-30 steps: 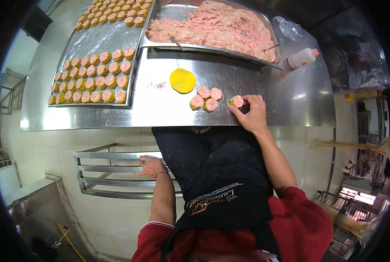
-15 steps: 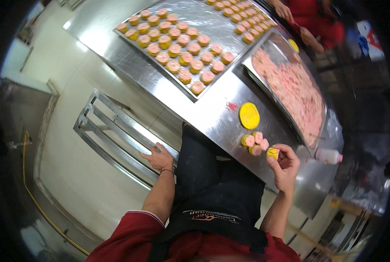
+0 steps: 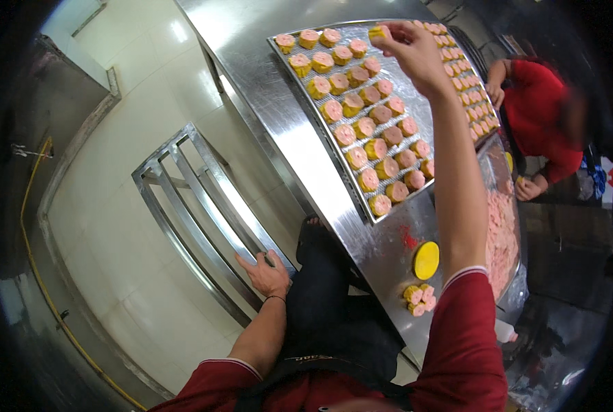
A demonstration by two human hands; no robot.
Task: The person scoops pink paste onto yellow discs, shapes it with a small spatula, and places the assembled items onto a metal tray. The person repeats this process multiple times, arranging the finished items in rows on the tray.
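Observation:
My right hand (image 3: 416, 58) reaches over the perforated metal tray (image 3: 370, 214) at its far side, pinching a siu mai dumpling (image 3: 378, 34) with a yellow wrapper and pink filling. Rows of similar dumplings (image 3: 352, 104) stand upright on that tray. Low on the left, my left hand (image 3: 268, 276) has its fingers curled over a slat of the slatted metal bench (image 3: 214, 185). On the steel table, a stack of round yellow wrappers (image 3: 427, 260) lies beside a small cluster of dumplings (image 3: 418, 299). My right forearm covers part of the tray.
A deep pan of pink filling (image 3: 500, 237) stands right of my forearm. Red crumbs (image 3: 408, 237) lie on the steel table (image 3: 299, 161). Near a plastic bottle (image 3: 506, 331) the table edge curves away. Across the table, a person in red (image 3: 543, 103) works beside another dumpling tray (image 3: 475, 103).
My right hand has moved from beside the small cluster to the tray's far side, carrying the dumpling. The view has shifted. My left hand stays on the bench.

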